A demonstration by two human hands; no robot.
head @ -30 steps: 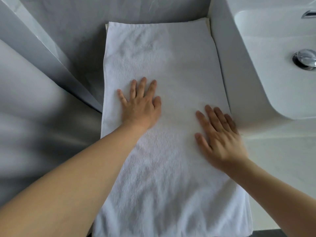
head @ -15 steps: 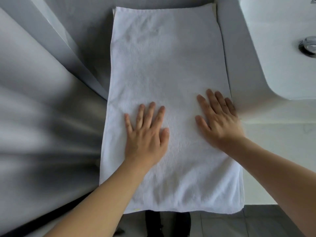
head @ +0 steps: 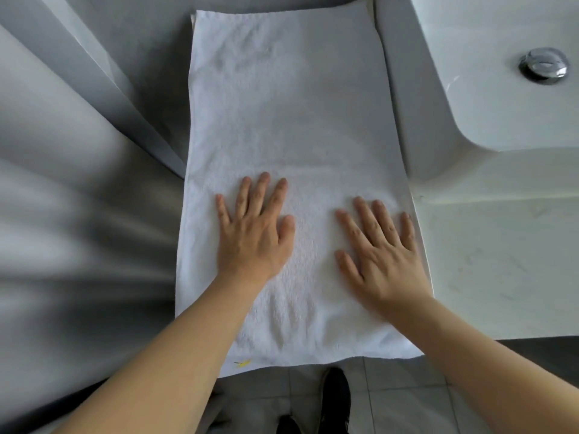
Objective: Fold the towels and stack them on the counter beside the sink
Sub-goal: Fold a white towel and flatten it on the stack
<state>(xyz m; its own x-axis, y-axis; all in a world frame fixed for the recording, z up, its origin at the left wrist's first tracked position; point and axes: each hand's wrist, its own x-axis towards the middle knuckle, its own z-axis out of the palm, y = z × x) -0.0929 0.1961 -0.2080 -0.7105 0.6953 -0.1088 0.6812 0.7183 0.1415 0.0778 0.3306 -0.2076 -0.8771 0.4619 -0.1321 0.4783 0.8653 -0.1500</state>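
At the left, a grey wall panel (head: 78, 126) is running close beside the table, and its corner is standing just beside the left long edge of the towel (head: 282, 120). The towel is lying flat on the grey table (head: 388, 89), with its long axis going straight away from the person, and its near short edge is hanging a little over the table front, above the tiled floor (head: 391, 402).

The left hand (head: 255, 230) is lying flat on the near half of the towel, fingers straight and a little apart, holding nothing. The right hand (head: 380, 249) is pressing flat in the same way just beside the towel's right long edge, also with spread fingers. Both hands are sitting side by side across the short axis, about equally far from the near edge, and well apart from the far edge.

I think the next fold is turning on this: the far end lies straight ahead of both hands, so the fold line will cross the long axis.

At the right, the white sink (head: 501, 170) is standing just beside the towel, its drain plug (head: 543, 65) well apart.
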